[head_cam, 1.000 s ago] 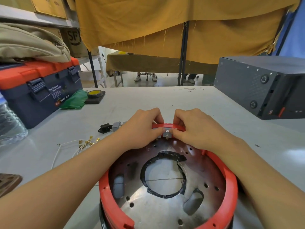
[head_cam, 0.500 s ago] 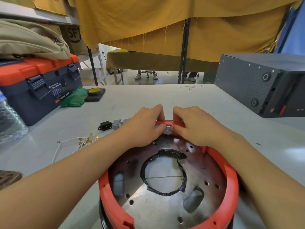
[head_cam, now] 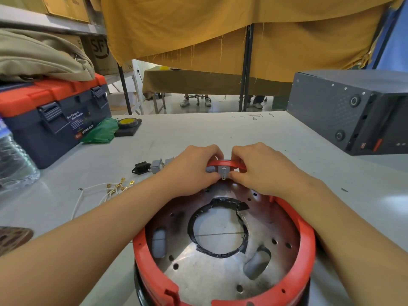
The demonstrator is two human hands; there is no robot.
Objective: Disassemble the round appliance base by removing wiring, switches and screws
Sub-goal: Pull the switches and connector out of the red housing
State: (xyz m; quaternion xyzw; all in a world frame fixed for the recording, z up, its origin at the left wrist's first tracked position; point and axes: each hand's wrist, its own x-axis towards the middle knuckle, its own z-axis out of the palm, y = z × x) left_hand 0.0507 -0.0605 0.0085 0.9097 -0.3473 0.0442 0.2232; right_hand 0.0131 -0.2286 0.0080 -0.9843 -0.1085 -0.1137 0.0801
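While both hands meet at the twelve o'clock edge of the round appliance base [head_cam: 223,250], pinching a small grey switch [head_cam: 223,171] set into the red rim [head_cam: 305,235]. Left hand [head_cam: 194,167] closed on the switch from nine o'clock, right hand [head_cam: 257,167] closed on it from three o'clock, fingers [head_cam: 234,175] pressed against its sides. Base sitting on the bench [head_cam: 220,133] nearest the body, metal plate up. Already freed, by the look of it: white wires [head_cam: 103,191] and grey connector parts [head_cam: 152,167] lying at ten o'clock of the base. Step in hand, judged: working the switch out of its rim slot. Next likely needs squeezing its clips and pushing it through without cracking the rim.
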